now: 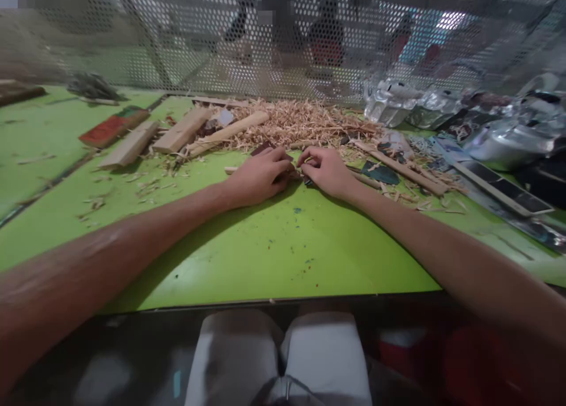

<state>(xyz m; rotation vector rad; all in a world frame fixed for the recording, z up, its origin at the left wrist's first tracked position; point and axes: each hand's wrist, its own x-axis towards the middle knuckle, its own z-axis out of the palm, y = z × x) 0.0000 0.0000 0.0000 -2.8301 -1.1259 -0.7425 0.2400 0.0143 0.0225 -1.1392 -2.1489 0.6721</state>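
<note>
Over the green tabletop (265,247), my left hand (260,175) and my right hand (329,171) almost meet at the fingertips. The left fingers are curled in, closed on something small that I cannot make out. Thumb and fingers of the right hand are pinched together beside them, and what they hold is hidden as well. A small dark piece (308,182) shows under the right fingertips. Behind the left knuckles lies a dark brown flat piece (262,148), partly covered. The end of a thin wooden stick (230,170) pokes out left of the left hand.
Curly wood shavings (305,120) are heaped behind my hands, against a perforated metal screen (198,46). Wooden blocks (130,145) and a red-and-green painted block (112,129) lie left. To the right are a wooden strip (402,169), a dark green scrap (380,172) and shiny silvery bundles (391,102).
</note>
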